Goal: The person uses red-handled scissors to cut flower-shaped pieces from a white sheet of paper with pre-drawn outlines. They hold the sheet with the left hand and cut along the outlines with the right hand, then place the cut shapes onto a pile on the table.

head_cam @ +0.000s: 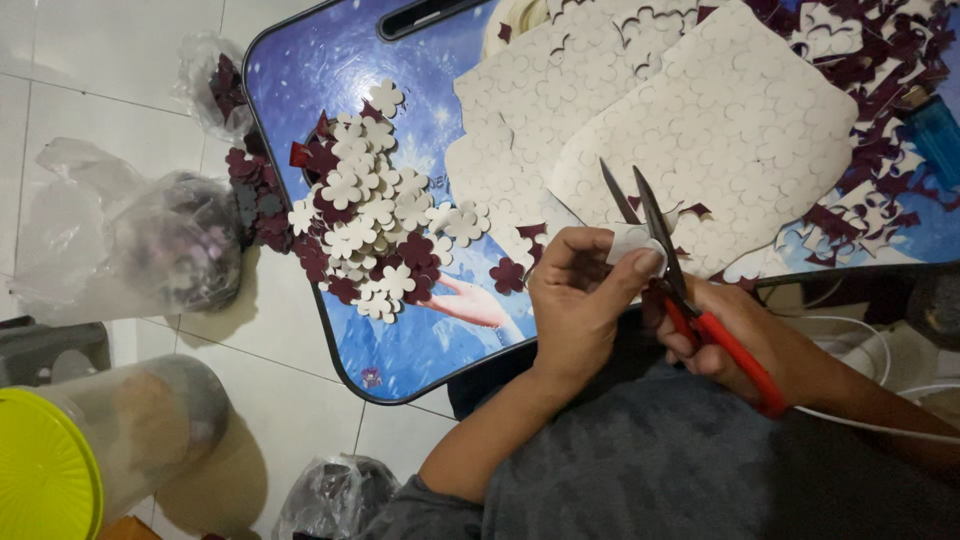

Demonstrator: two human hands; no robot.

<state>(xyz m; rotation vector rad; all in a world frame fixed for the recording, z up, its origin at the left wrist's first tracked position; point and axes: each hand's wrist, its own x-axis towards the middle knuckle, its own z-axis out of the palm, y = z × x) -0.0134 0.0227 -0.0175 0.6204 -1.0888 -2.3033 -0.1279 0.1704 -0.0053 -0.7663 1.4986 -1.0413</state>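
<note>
head view: looking down over a small blue picture-printed lap table (300,90) on a white tiled floor
table top: large off-white sheets stamped with flower outlines (740,130) lie at the far right side, dark maroon offcut scraps (870,50) around their edge
flower heap: a pile of cut white and maroon flower shapes (375,225) sits on the table's left part, well apart from the hands
floor side: clear plastic bags of pieces (165,250) and a jar with a yellow-green lid (45,470) stand left of the table
right hand (745,345): closed around the red handles of the scissors (690,300), blades parted and pointing toward the sheets
left hand (580,300): fingers pinched on a small white cut piece (632,243), held just beside the scissor blades, at the table's near edge
</note>
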